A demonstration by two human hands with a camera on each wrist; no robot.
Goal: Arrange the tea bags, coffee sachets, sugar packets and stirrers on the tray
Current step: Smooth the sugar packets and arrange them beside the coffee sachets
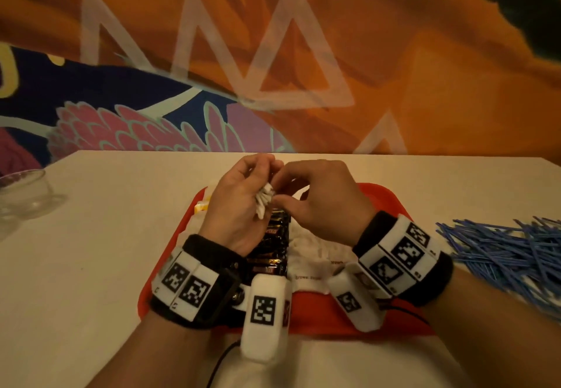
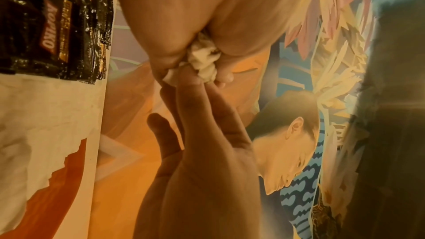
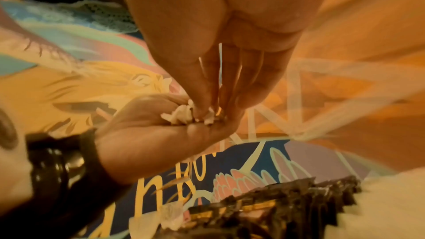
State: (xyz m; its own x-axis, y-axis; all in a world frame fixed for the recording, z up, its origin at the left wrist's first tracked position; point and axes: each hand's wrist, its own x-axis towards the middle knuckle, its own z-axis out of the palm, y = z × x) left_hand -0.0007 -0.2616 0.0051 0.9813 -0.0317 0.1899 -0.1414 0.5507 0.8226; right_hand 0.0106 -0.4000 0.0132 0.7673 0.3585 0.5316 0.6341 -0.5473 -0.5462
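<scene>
Above the red tray (image 1: 391, 202), my left hand (image 1: 258, 175) grips a bundle of white sugar packets (image 1: 263, 201), their ends fanning out from the palm. My right hand (image 1: 288, 186) meets it from the right, its thumb and fingertips pinching the bundle's ends (image 3: 181, 114). The left wrist view shows the crumpled packet ends (image 2: 204, 57) squeezed between both hands. A row of black coffee sachets (image 1: 273, 245) lies down the tray's middle. More white sugar packets (image 1: 315, 254) lie on its right and yellow tea bags (image 1: 202, 205) at its left edge. Blue stirrers (image 1: 510, 254) are heaped on the table to the right.
The tray sits on a white table (image 1: 106, 236) against a painted wall. A clear glass bowl (image 1: 24, 193) stands at the table's far left. Both wrists hover over the tray's near half, and a black cable (image 1: 221, 357) trails from the left wrist.
</scene>
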